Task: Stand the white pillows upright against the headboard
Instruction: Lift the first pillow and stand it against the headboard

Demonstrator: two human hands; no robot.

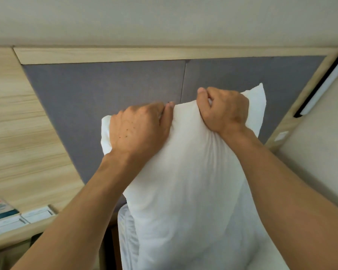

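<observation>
A white pillow point(185, 172) stands upright in front of the grey padded headboard point(105, 88). My left hand point(139, 129) grips its top edge near the left corner. My right hand point(224, 110) pinches the top edge further right, with the fabric bunched between its fingers. The pillow's top right corner point(259, 96) sticks up behind my right hand. Its lower end rests on the white bedding point(127, 230). I cannot tell whether the pillow's back touches the headboard.
A light wood frame point(113, 55) borders the headboard, with wood panelling point(18, 123) to the left. A wooden shelf point(12, 232) at lower left holds leaflets point(6, 215). A long wall lamp point(324, 86) hangs at the right.
</observation>
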